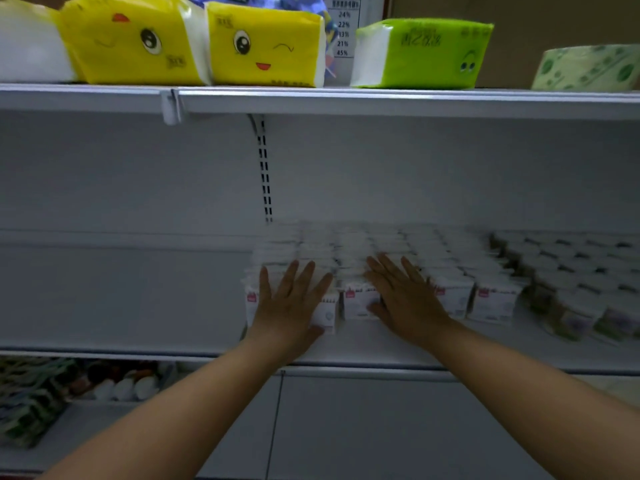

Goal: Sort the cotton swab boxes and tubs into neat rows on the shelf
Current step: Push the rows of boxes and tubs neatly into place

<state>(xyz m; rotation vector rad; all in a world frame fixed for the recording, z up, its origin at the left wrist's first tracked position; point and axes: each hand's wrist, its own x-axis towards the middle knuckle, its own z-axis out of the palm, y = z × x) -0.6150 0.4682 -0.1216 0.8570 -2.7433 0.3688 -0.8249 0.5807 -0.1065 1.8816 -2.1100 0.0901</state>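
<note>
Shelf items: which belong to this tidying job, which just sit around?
Job: white swab boxes, darker tubs, middle shelf, left hand, right hand, both flat on the boxes.
Just there: yellow tissue packs, green tissue pack, lower-shelf goods.

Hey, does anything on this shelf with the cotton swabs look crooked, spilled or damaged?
Nothing plainly stands out. The white swab boxes sit in even rows, with the left hand and right hand pressed flat on the front ones. The tubs to their right look lined up too. Blur hides fine detail.
</note>
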